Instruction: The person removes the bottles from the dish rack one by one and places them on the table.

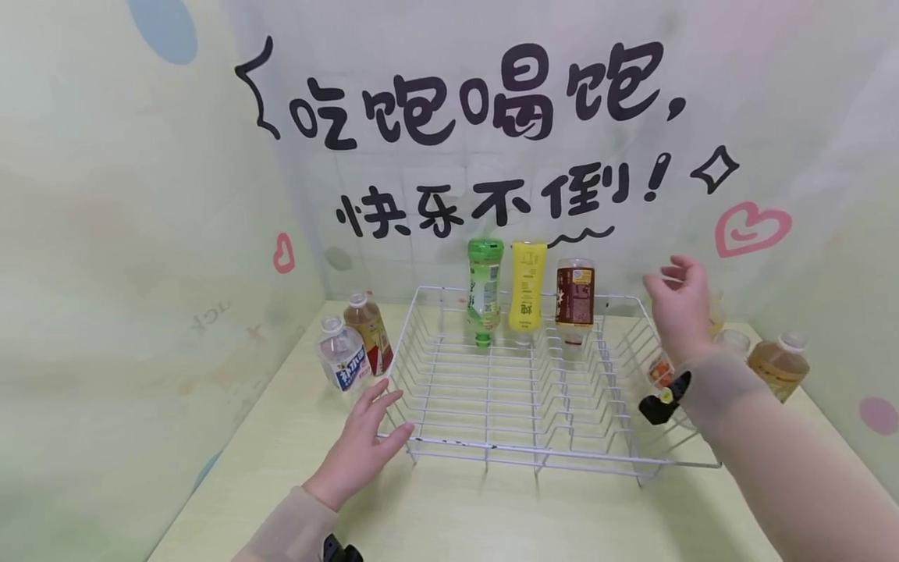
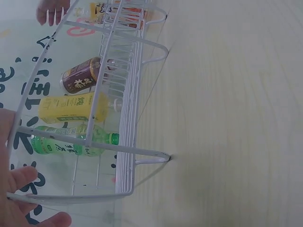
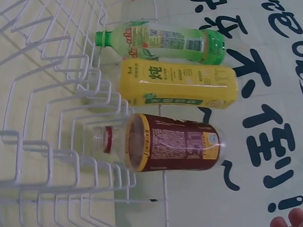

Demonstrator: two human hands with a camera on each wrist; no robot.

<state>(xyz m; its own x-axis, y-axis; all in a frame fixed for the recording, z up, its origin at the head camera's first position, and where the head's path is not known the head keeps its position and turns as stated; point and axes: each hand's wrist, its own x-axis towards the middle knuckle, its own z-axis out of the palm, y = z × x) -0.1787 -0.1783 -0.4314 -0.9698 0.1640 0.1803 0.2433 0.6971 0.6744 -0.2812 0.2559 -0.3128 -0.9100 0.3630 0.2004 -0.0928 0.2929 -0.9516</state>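
A white wire dish rack stands on the table. Along its back, three bottles stand upside down, necks lowered: a green one, a yellow one and one with a dark brown-red label. My left hand rests at the rack's front left corner, fingers spread and loosely bent; the left wrist view has the fingers beside the corner wire. Raised above the rack's right side, my right hand has loosely bent fingers and holds nothing. Only its fingertips enter the right wrist view.
Left of the rack stand a clear bottle with a blue-and-white label and a brown drink bottle. An amber bottle stands on the right beside other bottles, partly hidden by my right arm. Printed wall sheets enclose the table.
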